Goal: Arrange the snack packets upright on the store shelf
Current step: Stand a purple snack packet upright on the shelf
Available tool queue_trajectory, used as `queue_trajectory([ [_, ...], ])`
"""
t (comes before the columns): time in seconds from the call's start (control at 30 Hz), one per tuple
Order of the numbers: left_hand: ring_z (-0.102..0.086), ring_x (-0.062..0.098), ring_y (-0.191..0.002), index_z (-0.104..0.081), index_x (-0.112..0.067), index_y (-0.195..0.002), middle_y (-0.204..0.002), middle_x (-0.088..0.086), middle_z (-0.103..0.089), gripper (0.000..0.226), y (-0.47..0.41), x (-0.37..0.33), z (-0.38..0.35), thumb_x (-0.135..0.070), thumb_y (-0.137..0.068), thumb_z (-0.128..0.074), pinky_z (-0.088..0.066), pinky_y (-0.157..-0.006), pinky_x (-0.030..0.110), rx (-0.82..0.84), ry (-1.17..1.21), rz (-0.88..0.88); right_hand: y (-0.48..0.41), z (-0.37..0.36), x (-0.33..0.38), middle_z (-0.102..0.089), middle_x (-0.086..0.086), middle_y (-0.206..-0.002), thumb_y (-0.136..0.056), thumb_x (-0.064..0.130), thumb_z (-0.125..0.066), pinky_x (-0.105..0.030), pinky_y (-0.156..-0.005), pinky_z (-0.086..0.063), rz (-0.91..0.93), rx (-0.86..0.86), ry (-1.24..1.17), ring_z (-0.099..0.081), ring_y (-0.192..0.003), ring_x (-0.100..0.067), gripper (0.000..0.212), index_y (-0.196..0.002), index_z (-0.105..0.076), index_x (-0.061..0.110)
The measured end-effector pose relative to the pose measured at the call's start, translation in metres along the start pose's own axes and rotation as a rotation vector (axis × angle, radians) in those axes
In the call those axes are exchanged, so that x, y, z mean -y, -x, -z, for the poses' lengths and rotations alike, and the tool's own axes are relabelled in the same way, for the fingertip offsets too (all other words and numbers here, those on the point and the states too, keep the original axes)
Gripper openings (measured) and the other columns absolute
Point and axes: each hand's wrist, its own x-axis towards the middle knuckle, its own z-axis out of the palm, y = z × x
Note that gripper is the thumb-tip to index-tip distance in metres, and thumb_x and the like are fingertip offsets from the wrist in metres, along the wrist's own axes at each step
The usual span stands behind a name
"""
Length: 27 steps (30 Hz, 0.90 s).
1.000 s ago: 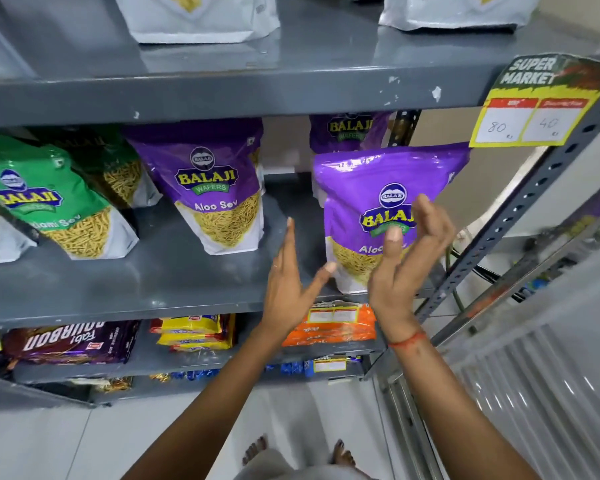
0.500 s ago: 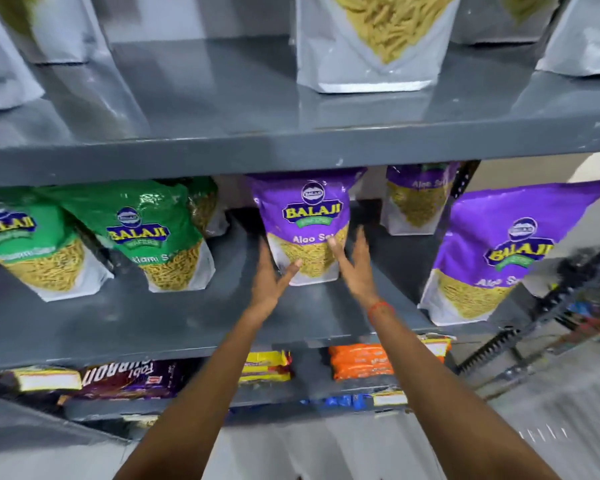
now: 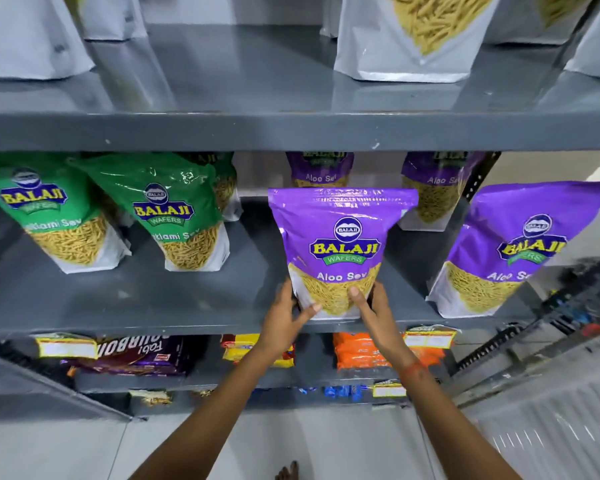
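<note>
Both hands on the purple packet (image 3: 342, 247) here, gripping its bottom corners: left hand (image 3: 284, 320) on one side, right hand (image 3: 373, 311) on the other, thumbs across the front. It stands upright at the front edge of the grey shelf (image 3: 136, 296). Another purple packet (image 3: 510, 251) leans just right of the fingers, green packets (image 3: 174, 216) well off left.

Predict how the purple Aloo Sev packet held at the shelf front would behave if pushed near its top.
The Aloo Sev packet is tall on a narrow base, so probably tips. Its glossy film likely feels slippery and crumples; both hands, left hand and right hand, grip low.
</note>
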Motion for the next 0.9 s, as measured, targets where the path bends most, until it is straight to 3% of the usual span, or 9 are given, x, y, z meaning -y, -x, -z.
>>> queue_trajectory([
  [0.37,-0.048,0.024,-0.129,-0.029,-0.021,-0.139,-0.143,0.006,-0.045,0.067,0.014,-0.024,0.003,-0.026,-0.084,-0.066,-0.044,-0.106,0.048,0.043,0.003,0.048,0.007,0.003,0.01,-0.053,0.001,-0.133,-0.064,0.08,-0.058,-0.047,-0.109,-0.042,-0.003,0.055,-0.042,-0.052,-0.123,-0.01,0.081,-0.127,-0.045,0.031],
  [0.43,-0.045,0.025,-0.132,-0.023,-0.022,-0.143,-0.145,0.006,-0.043,0.076,0.016,-0.027,0.005,-0.026,-0.082,-0.069,-0.043,-0.107,0.048,0.058,0.02,0.057,0.011,0.002,0.013,-0.048,-0.005,-0.137,-0.069,0.078,-0.053,-0.049,-0.113,-0.036,0.039,-0.047,0.011,-0.045,-0.13,-0.015,0.084,-0.133,-0.043,0.024],
  [0.5,-0.038,0.023,-0.137,-0.008,-0.025,-0.148,-0.152,0.004,-0.034,0.094,0.02,-0.029,0.007,-0.029,-0.079,-0.072,-0.04,-0.11,0.048,0.043,0.016,0.041,0.018,-0.002,0.023,-0.041,-0.012,-0.141,-0.081,0.066,-0.046,-0.048,-0.114,-0.032,0.207,-0.323,0.094,-0.038,-0.134,-0.021,0.078,-0.139,-0.038,0.014],
  [0.6,-0.027,0.017,-0.143,0.005,-0.027,-0.148,-0.158,0.002,-0.021,0.105,0.032,-0.034,0.017,-0.04,-0.077,-0.071,-0.035,-0.113,0.042,-0.091,-0.109,-0.045,0.027,-0.013,0.058,-0.044,-0.021,-0.131,-0.096,0.038,-0.041,-0.046,-0.11,-0.036,0.561,-0.616,0.08,-0.043,-0.127,-0.03,0.047,-0.133,-0.04,0.01],
  [0.73,-0.028,0.0,-0.138,-0.001,-0.034,-0.147,-0.158,-0.01,-0.014,0.087,0.04,-0.059,0.045,-0.046,-0.083,-0.06,-0.027,-0.104,0.004,-0.323,-0.235,-0.325,0.033,-0.056,0.111,-0.046,-0.012,-0.121,-0.097,0.031,-0.041,-0.021,-0.105,-0.032,0.893,-0.578,0.079,-0.042,-0.119,-0.012,0.037,-0.123,-0.048,0.005],
  [0.8,-0.019,0.0,-0.142,-0.003,-0.03,-0.148,-0.156,-0.012,-0.012,0.077,0.035,-0.068,0.066,-0.048,-0.089,-0.05,-0.02,-0.113,0.01,-0.467,-0.247,-0.417,0.029,-0.089,0.13,-0.045,-0.008,-0.12,-0.094,0.021,-0.046,-0.022,-0.105,-0.032,0.963,-0.507,0.097,-0.042,-0.117,-0.015,0.033,-0.121,-0.049,0.002],
  [0.87,-0.011,0.003,-0.146,-0.001,-0.025,-0.148,-0.156,-0.012,-0.008,0.072,0.026,-0.068,0.091,-0.045,-0.093,-0.042,-0.017,-0.119,0.025,-0.609,-0.256,-0.449,0.019,-0.125,0.141,-0.046,-0.006,-0.121,-0.091,0.014,-0.047,-0.03,-0.105,-0.037,0.969,-0.446,0.087,-0.045,-0.116,-0.021,0.032,-0.119,-0.051,0.0],
  [0.9,-0.009,0.003,-0.146,-0.001,-0.021,-0.149,-0.156,-0.011,-0.007,0.071,0.022,-0.065,0.103,-0.043,-0.094,-0.041,-0.016,-0.119,0.025,-0.677,-0.258,-0.448,0.012,-0.14,0.143,-0.048,-0.006,-0.12,-0.091,0.013,-0.047,-0.037,-0.103,-0.041,0.956,-0.426,0.073,-0.046,-0.115,-0.023,0.031,-0.119,-0.052,-0.001],
])
